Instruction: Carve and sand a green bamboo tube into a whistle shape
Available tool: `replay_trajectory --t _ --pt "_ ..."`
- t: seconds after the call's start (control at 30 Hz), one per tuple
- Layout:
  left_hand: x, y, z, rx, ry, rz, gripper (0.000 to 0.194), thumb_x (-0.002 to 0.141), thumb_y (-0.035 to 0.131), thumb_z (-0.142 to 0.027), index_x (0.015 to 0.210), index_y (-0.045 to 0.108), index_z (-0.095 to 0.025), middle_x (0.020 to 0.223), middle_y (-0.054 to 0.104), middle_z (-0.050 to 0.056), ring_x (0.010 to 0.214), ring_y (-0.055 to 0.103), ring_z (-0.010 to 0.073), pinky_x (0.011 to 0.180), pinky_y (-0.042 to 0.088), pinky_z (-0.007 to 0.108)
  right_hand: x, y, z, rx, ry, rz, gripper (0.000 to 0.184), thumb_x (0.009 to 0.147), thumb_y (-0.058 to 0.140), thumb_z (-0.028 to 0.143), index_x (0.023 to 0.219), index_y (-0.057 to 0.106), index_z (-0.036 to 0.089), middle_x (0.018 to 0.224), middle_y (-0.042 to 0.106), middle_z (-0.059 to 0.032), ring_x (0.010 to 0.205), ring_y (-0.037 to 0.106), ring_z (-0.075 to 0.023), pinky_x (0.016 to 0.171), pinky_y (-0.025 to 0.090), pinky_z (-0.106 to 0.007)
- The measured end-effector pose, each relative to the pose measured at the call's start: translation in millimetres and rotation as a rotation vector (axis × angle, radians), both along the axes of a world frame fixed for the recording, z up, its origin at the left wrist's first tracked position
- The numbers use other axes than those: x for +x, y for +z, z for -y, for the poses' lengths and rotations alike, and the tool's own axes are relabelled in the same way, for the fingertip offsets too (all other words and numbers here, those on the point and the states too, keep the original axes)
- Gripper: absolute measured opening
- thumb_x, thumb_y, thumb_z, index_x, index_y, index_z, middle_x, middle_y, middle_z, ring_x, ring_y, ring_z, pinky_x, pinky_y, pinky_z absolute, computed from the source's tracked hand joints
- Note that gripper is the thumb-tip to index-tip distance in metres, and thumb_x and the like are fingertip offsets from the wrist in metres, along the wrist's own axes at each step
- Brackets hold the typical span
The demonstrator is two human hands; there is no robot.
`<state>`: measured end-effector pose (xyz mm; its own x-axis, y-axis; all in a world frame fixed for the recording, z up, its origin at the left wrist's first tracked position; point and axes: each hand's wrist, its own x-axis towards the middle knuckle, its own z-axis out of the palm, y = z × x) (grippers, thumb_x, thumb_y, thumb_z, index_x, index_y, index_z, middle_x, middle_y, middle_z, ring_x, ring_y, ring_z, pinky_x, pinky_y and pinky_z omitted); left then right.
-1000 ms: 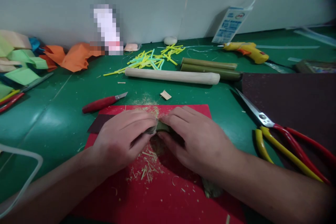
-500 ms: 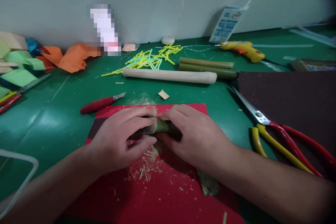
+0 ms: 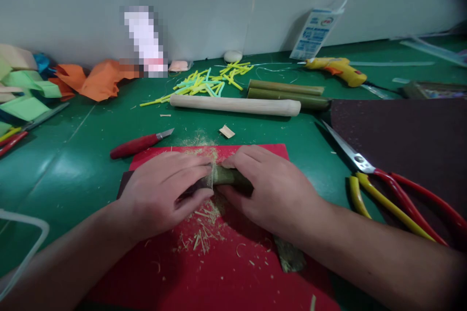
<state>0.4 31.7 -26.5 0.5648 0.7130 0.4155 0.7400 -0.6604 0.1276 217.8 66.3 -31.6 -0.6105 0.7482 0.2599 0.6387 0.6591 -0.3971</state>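
My right hand (image 3: pixel 272 187) is closed around a green bamboo tube (image 3: pixel 230 178), which lies sideways above a red mat (image 3: pixel 219 284). My left hand (image 3: pixel 160 194) curls over the tube's left end, pressing a dark sheet of what looks like sandpaper (image 3: pixel 125 182) around it. The sheet's far edge sticks out left of the hand. Both palms hide most of the tube and sheet. Pale bamboo shavings (image 3: pixel 204 233) are scattered below the fingertips, and fine dust lies beyond them. Under my right forearm a greenish piece (image 3: pixel 290 255) shows in part.
A red-handled craft knife (image 3: pixel 142 143) lies beyond my left hand. Peeled bamboo (image 3: pixel 235 105), green bamboo tubes (image 3: pixel 288 99) and yellow cut strips (image 3: pixel 197 85) lie behind. Large scissors (image 3: pixel 368 170) rest on a dark sheet (image 3: pixel 408 141) at right, near a yellow glue gun (image 3: pixel 339 69).
My left hand has shifted slightly left along the tube with the sandpaper, showing more of the tube's pale ring. My right hand stays in place.
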Motion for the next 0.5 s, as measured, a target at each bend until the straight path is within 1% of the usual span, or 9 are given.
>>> replay_trajectory --t 0.1,0.2,0.4,0.5 --pt "0.3 -0.3 -0.5 0.088 -0.039 0.003 0.023 0.089 0.061 -0.029 0.107 0.065 -0.015 0.109 0.072 0.008 0.100 0.068 0.0216 0.091 0.051 0.035 0.4 -0.2 -0.7 0.004 0.000 0.000 0.013 0.081 0.064 0.025 0.092 0.066 0.018 0.088 0.066 -0.0046 0.085 0.059 -0.0221 0.069 0.044 -0.033" --pt "2.3 1.1 -1.9 0.109 -0.050 -0.009 0.023 0.088 0.062 -0.028 0.107 0.064 -0.015 0.109 0.072 0.008 0.099 0.068 0.0216 0.090 0.052 0.035 0.4 0.4 -1.0 0.008 0.002 0.000 0.013 0.080 0.064 0.025 0.091 0.066 0.018 0.088 0.066 -0.0048 0.084 0.059 -0.0220 0.068 0.044 -0.033" --pt "-0.7 3.6 -4.7 0.026 -0.009 -0.042 0.021 0.091 0.056 -0.028 0.107 0.064 -0.017 0.106 0.073 0.006 0.099 0.068 0.0221 0.089 0.052 0.037 -1.3 0.9 -0.3 0.061 0.028 0.024 0.012 0.081 0.065 0.025 0.089 0.067 0.016 0.087 0.067 -0.0062 0.082 0.057 -0.0225 0.068 0.043 -0.033" --pt "-3.6 4.3 -5.8 0.002 -0.020 -0.053 0.022 0.091 0.056 -0.028 0.109 0.064 -0.017 0.109 0.072 0.006 0.102 0.067 0.0226 0.092 0.052 0.038 -1.8 2.1 -0.1 0.070 0.042 0.065 0.012 0.084 0.063 0.027 0.089 0.067 0.016 0.086 0.067 -0.0069 0.081 0.056 -0.0234 0.070 0.042 -0.035"
